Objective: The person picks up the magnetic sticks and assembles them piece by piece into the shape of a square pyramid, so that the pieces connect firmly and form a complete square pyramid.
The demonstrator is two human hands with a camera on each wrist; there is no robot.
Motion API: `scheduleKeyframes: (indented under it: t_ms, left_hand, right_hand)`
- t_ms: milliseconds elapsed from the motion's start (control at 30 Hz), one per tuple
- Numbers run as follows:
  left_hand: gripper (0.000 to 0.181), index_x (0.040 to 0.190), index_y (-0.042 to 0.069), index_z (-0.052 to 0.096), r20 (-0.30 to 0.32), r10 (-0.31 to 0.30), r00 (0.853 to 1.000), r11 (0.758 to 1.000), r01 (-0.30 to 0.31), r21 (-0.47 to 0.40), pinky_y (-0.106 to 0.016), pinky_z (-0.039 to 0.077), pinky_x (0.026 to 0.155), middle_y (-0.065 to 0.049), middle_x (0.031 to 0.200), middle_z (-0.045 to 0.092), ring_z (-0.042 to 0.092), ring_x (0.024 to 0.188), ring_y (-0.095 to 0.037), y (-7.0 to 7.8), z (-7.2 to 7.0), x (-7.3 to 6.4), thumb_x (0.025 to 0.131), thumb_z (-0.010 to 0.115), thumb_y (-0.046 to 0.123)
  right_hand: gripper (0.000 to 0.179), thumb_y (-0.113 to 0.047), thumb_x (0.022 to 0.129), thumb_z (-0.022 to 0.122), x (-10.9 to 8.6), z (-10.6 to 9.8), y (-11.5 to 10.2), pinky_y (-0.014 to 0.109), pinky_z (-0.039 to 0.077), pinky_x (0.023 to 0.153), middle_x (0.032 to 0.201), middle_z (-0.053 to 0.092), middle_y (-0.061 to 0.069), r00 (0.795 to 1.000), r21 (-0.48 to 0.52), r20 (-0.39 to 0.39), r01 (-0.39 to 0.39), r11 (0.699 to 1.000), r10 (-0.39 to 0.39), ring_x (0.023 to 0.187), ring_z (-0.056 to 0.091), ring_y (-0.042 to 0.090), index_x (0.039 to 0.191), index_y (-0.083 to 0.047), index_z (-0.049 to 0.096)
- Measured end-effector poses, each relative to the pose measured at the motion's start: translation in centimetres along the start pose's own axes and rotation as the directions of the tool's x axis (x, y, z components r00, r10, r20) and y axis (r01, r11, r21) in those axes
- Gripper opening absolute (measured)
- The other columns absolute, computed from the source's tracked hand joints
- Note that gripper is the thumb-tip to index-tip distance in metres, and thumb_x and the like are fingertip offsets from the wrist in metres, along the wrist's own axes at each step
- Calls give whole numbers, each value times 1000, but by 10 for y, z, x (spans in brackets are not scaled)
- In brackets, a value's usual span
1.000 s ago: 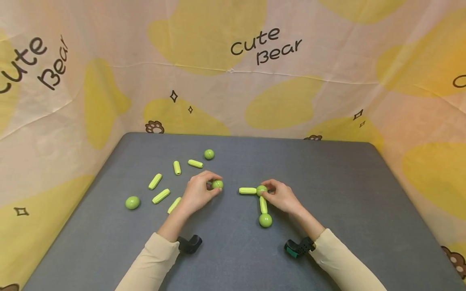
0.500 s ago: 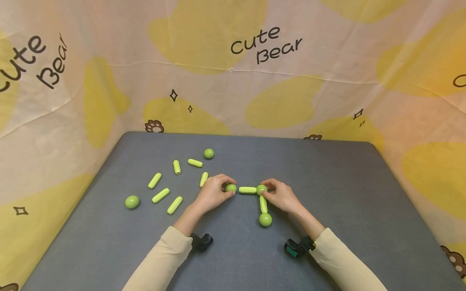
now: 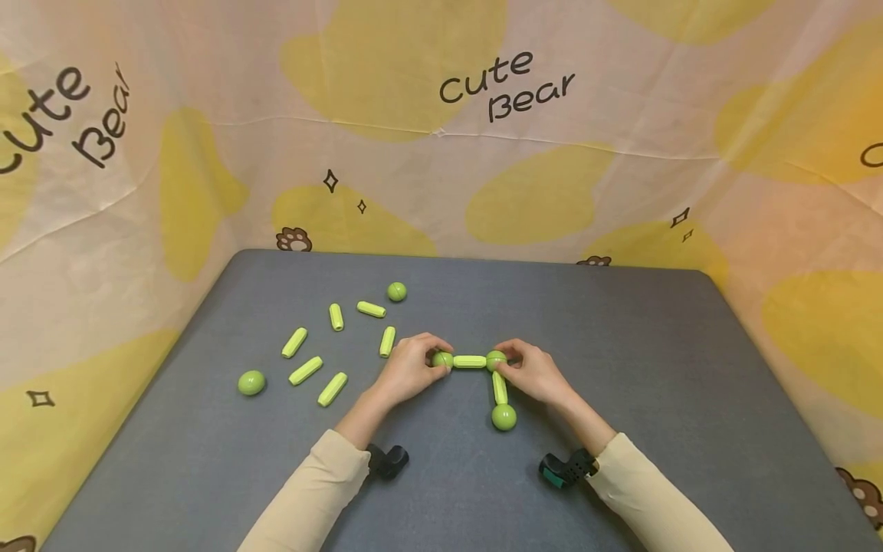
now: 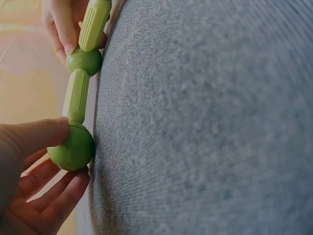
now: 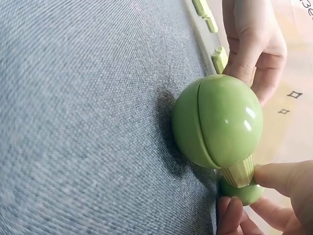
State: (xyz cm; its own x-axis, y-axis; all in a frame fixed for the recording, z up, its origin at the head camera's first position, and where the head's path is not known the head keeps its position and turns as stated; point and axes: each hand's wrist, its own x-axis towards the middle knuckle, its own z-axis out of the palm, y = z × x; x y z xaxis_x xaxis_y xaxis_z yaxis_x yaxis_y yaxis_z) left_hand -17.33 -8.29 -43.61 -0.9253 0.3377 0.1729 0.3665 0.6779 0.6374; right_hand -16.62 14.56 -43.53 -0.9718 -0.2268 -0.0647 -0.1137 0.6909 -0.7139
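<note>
My left hand (image 3: 412, 366) pinches a green ball (image 4: 72, 149) between thumb and fingers. The ball sits right against the left end of a light green ribbed rod (image 3: 470, 362). At that rod's other end my right hand (image 3: 534, 371) grips a second green ball (image 3: 494, 360). From this corner ball another ribbed rod (image 3: 500, 389) runs toward the near side, ending in a third green ball (image 3: 504, 417). In the right wrist view this near ball (image 5: 217, 122) stands large in front and hides part of the joined pieces.
Several loose ribbed rods (image 3: 306, 371) lie scattered on the left of the dark grey table (image 3: 655, 399). One loose green ball (image 3: 251, 382) is at the far left, another green ball (image 3: 396, 291) toward the back. A patterned cloth (image 3: 441, 192) walls the table's back and sides.
My left hand has moved right with its ball, from apart from the rod to up against the rod's left end. The right hand stays on the corner ball.
</note>
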Motion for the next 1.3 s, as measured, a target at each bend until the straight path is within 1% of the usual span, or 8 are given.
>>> scheduleKeyframes:
  t_ms: [200,433,800,900,1033,1100,1167,1300]
  left_hand:
    - [24,97,10,70,3,4,1000,1000,-4,7,-27,45,67,0,90,64,57,74,-13,0,0,0,73,75,10]
    - [24,97,11,70,0,8,1000,1000,-8,7,-27,44,65,1,89,64,56,73,-13,0,1,1,73,75,10]
    - [25,100,12,70,9,26,1000,999,-26,23,-28,47,70,-1,95,65,59,79,-13,0,3,8,75,73,13]
    - [26,101,13,69,-10,30,999,999,-30,24,-28,46,70,-1,98,65,59,81,-15,1,2,9,75,73,14]
    - [25,100,14,69,-73,46,996,999,-44,21,-29,45,69,0,99,64,59,80,-17,4,-1,6,75,73,15]
    - [25,99,14,69,-87,59,994,998,-58,16,-29,46,69,1,98,64,60,80,-17,7,-3,3,75,74,15]
    - [24,99,13,68,-62,71,996,997,-71,9,-29,47,70,0,97,65,62,81,-16,11,-5,-2,76,73,15]
    - [24,100,12,68,57,103,993,995,-103,0,-29,48,71,-1,96,65,62,83,-14,17,-6,-13,78,73,19]
  right_hand:
    - [31,-21,87,62,3,-3,1,34,49,72,105,62,10,999,-15,39,12,1000,-11,87,60,21,115,-9,60]
    - [35,-16,87,61,8,-7,-2,30,47,69,112,60,9,990,-66,107,104,992,-96,86,58,17,121,-8,59]
    - [29,-14,85,63,5,-11,2,27,43,61,99,62,7,990,-86,86,118,989,-111,76,54,15,114,-8,63]
    - [28,-16,85,64,4,-12,3,27,42,62,98,62,7,990,-85,74,123,989,-117,76,53,15,112,-7,64]
    - [27,-17,84,65,1,-12,6,28,43,64,100,63,7,991,-87,55,124,988,-120,77,54,15,109,-7,64]
    - [27,-18,84,65,-1,-13,7,28,43,64,99,63,7,991,-87,49,126,988,-122,77,55,15,109,-7,63]
    - [27,-19,84,65,-2,-13,7,27,43,63,96,63,6,993,-86,44,115,990,-112,77,55,14,108,-7,63]
    - [26,-20,82,66,-4,-12,7,27,43,63,90,62,4,995,-92,40,95,991,-91,74,54,13,104,-7,63]
